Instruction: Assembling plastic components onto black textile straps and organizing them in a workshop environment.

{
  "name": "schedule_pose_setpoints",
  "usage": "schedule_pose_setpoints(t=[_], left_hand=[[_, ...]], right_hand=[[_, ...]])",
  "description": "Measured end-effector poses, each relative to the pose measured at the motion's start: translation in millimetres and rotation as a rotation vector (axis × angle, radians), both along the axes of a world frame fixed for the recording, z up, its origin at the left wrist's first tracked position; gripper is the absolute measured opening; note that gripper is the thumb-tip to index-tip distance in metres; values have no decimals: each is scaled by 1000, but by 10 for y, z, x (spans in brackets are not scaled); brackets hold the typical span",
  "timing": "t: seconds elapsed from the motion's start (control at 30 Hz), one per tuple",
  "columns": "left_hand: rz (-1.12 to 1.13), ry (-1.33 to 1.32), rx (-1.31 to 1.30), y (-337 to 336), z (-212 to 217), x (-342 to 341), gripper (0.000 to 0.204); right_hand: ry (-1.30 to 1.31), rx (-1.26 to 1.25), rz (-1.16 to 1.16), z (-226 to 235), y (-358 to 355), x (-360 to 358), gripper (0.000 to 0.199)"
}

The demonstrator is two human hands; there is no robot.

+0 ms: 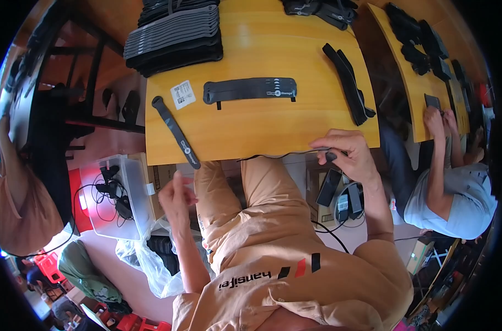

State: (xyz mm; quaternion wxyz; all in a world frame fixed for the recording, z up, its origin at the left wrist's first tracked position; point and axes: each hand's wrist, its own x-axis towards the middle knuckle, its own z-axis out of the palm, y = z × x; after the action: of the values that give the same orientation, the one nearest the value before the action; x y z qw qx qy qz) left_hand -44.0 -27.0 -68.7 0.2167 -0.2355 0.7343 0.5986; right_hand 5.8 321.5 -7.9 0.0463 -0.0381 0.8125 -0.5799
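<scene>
Pinching a small dark piece (331, 156) at the near edge of the yellow wooden table (251, 132), the right hand (347, 154) is curling its thumb and fingers closely around it; a thin dark cord (284, 154) is running leftward from the pinch along the table edge. What the piece is, the view does not make clear. The left hand (176, 196) is hovering below the table edge, over the person's lap, with fingers loosely bent and holding nothing; it is blurred. On the table, a flat black strap (250, 89) is lying lengthwise in the middle, with a white label card (183, 94) just beside its left end. A narrow black strap (176, 132) is lying slanted near the left edge, and two more black straps (350, 83) are lying slanted to the right. A tall stack of black straps (173, 36) is sitting at the far left corner. A co-worker's hands (441, 118) are resting on the neighbouring table (411, 83) at right.
</scene>
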Motion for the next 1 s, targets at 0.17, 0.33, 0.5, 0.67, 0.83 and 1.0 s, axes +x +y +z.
schedule_pose_setpoints(t=[0.17,0.33,0.5,0.67,0.83,1.0], left_hand=[[-393,689,58,551,504,26,36],[-867,120,588,948,546,-263,29],[-785,125,530,976,396,-314,18],[-707,224,374,1088,365,-349,14],[-787,387,267,1098,411,-428,14],[-800,355,30,711,367,-732,14]], right_hand=[[251,191,196,51,-349,-118,39],[432,313,207,129,-400,-204,41],[72,-44,129,-23,-272,-193,43],[-166,-424,-33,-98,-298,-197,30],[-216,-470,-177,-313,-235,-229,14],[-156,-358,-301,-372,-19,-252,10]])
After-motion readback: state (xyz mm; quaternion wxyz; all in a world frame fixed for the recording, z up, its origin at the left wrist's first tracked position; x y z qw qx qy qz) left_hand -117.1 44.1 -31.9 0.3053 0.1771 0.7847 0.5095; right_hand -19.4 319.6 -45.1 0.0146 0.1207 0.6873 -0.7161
